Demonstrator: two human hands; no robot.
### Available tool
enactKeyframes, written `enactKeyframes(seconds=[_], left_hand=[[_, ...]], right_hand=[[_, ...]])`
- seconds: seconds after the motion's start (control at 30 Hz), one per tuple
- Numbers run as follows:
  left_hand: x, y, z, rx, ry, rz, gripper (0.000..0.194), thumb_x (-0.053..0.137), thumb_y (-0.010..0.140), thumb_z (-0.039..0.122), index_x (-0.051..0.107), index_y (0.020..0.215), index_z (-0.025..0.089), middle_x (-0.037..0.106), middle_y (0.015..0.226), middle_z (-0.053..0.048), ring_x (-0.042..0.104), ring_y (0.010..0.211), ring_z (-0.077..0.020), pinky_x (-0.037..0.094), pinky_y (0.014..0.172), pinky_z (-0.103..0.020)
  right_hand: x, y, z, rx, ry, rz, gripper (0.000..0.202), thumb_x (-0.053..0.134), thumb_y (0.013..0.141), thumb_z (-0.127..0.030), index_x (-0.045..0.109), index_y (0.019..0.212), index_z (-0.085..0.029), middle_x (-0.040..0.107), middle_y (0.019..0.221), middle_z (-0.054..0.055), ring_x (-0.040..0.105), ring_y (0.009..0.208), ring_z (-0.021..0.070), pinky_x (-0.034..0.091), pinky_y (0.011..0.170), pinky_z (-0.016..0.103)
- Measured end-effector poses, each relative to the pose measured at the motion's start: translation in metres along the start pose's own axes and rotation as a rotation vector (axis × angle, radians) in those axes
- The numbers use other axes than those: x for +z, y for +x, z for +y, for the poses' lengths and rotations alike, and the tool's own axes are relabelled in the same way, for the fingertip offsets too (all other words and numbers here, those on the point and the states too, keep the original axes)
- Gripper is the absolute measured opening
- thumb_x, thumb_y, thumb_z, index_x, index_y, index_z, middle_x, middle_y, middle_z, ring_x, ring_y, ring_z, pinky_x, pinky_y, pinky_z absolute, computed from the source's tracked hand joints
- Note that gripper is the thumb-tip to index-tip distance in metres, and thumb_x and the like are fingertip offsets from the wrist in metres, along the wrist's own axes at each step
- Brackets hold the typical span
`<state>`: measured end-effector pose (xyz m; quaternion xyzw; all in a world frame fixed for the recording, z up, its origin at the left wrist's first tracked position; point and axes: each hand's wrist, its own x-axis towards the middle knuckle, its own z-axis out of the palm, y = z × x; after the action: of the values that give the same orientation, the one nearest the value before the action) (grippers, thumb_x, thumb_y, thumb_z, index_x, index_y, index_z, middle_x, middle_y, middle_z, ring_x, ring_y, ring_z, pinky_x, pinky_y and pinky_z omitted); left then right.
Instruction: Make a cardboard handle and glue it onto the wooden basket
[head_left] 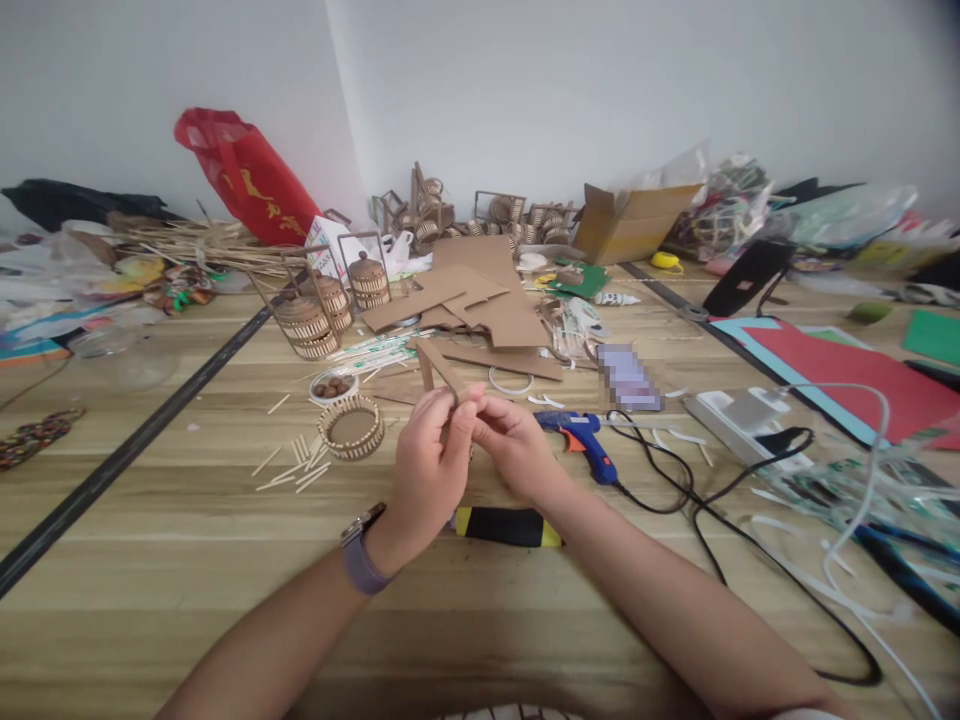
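Both my hands meet over the middle of the table, pinching a narrow cardboard strip [441, 366]. The strip is bent, with its folded part sticking up beyond my fingers. My left hand [433, 450] closes on it with thumb and fingers; my right hand [517, 440] grips its near end, which the fingers partly hide. Left of my hands sits a round basket [351, 430] walled with short sticks, beside loose wooden sticks [300, 465]. A blue glue gun [581, 435] lies just right of my right hand. Beneath my wrists is a black and yellow tool handle [506, 526].
Cardboard sheets [480, 290] pile up ahead, and lidded stick baskets [304, 320] stand at the left. A small bowl [334, 387] holds brown beads. On the right are a phone [630, 378], a power strip [739, 425] and tangled cables [705, 500].
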<state>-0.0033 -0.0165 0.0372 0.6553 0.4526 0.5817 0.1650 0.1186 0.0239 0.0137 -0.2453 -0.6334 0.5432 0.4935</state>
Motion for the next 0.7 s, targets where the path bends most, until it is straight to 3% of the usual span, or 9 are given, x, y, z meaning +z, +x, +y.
enactKeyframes(seconds=[0.23,0.43,0.7], left_hand=[[-0.002,0.003,-0.001,0.065,-0.044,-0.138,0.025,0.049,0.1,0.031,0.07,0.103,0.019,0.074,0.11,-0.008,0.067,0.109,-0.0206,0.051,0.096,-0.033],[0.0,0.002,-0.006,0.011,-0.013,-0.116,0.022,0.057,0.096,0.03,0.073,0.103,0.018,0.078,0.104,-0.007,0.07,0.103,-0.0213,0.054,0.092,-0.032],[0.002,0.003,-0.007,0.062,0.077,-0.057,0.021,0.057,0.096,0.029,0.075,0.101,0.019,0.078,0.098,-0.006,0.07,0.099,-0.022,0.055,0.088,-0.033]], right_hand=[[-0.02,0.005,0.007,0.164,0.344,-0.073,0.029,0.086,0.072,-0.046,0.073,0.076,-0.021,0.063,0.078,-0.003,0.056,0.075,0.0116,0.046,0.077,0.026],[-0.028,0.007,0.015,0.254,0.489,-0.117,0.028,0.09,0.067,-0.044,0.077,0.08,-0.022,0.068,0.076,-0.003,0.058,0.073,0.0103,0.046,0.078,0.026],[-0.023,0.007,0.015,0.278,0.494,-0.088,0.03,0.092,0.064,-0.044,0.078,0.079,-0.021,0.07,0.076,-0.002,0.061,0.072,0.0114,0.048,0.077,0.026]])
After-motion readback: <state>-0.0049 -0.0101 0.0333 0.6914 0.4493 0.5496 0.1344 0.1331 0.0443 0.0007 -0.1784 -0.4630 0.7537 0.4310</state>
